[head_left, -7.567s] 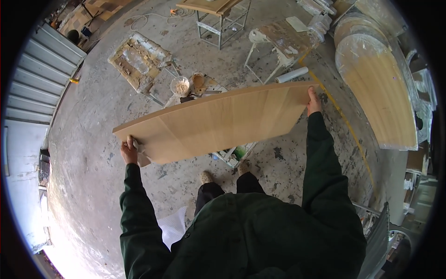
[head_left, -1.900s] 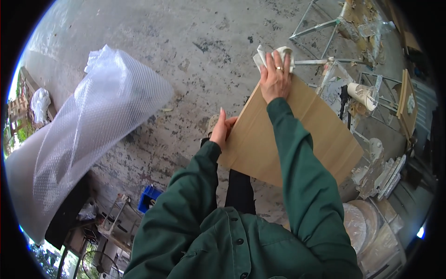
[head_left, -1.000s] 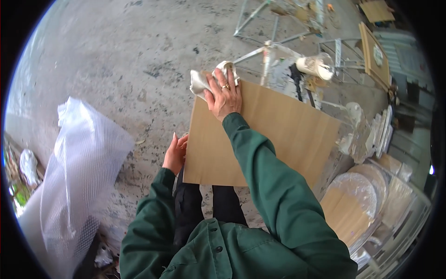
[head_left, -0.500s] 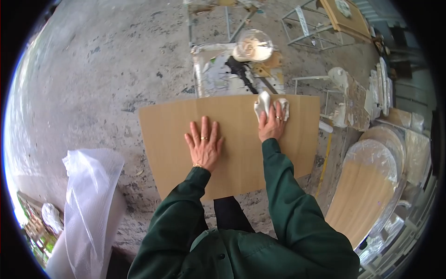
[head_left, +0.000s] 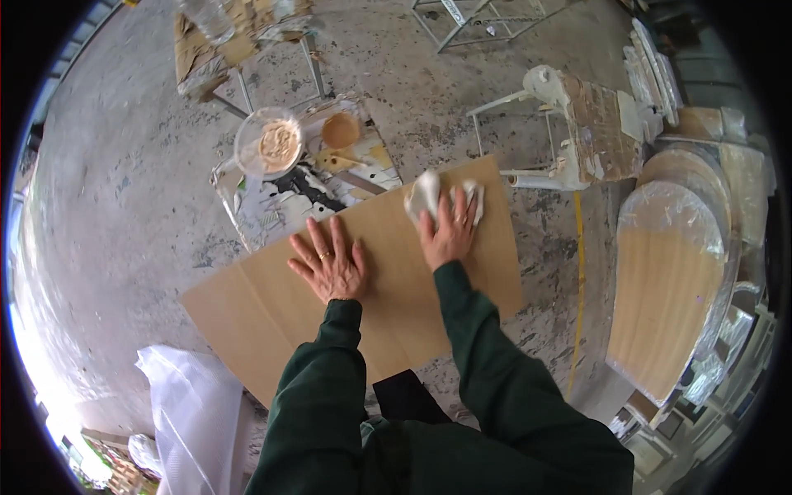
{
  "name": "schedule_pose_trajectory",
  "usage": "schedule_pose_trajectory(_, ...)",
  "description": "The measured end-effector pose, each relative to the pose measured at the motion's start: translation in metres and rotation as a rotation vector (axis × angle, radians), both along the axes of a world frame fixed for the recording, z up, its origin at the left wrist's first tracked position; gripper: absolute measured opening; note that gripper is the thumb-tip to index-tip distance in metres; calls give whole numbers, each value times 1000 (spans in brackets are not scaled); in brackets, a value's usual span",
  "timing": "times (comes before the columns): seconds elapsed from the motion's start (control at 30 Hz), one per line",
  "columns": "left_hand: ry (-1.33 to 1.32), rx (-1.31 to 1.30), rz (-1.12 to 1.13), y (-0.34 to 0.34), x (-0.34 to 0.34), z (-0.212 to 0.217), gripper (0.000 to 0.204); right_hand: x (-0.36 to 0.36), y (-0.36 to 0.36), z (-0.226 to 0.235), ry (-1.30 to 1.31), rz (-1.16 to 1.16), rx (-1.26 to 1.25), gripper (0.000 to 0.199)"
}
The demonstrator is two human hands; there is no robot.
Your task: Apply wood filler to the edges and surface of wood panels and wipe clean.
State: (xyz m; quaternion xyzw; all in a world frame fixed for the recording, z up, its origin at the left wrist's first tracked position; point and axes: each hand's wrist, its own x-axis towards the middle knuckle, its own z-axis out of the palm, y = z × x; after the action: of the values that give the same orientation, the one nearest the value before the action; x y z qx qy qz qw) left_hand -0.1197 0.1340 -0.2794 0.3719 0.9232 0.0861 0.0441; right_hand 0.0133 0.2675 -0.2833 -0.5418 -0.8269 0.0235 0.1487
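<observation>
A smooth light-brown wooden board (head_left: 388,309) lies in front of me, its left end slanting down toward the lower left. My left hand (head_left: 330,264) rests flat on the board near its far edge, fingers spread, with a ring on one finger. To its right, my right hand (head_left: 448,235) presses a crumpled white cloth (head_left: 423,198) onto the board close to the far right corner. The cloth bunches out past the fingertips on both sides.
A stained low worktop (head_left: 247,210) beyond the board bears a clear tub (head_left: 247,153) of beige paste. Bubble wrap (head_left: 194,412) stands at lower left. Plastic-wrapped wooden panels (head_left: 668,289) lean at right. A metal-legged stand (head_left: 610,136) is at far right, a cardboard-topped one (head_left: 247,41) at far left.
The view has swung, so the board now slants and the tub and worktop sit farther left. Left hand stays flat on the board; right hand still holds the cloth near the far right corner.
</observation>
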Motion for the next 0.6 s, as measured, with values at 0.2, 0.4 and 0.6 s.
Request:
schedule_pose_trajectory(0.2, 15, -61, -28, 4, 7, -3, 59, 30, 113, -10, 60, -264, 46, 35)
schedule_pose_trajectory(0.4, 31, -81, -7, 2, 3, -8, 59, 105, 51, -16, 33, -343, 36, 34)
schedule_pose_trajectory(0.6, 27, -98, -7, 1, 0, -11, 59, 206, -40, -19, -46, -557, -165, 34)
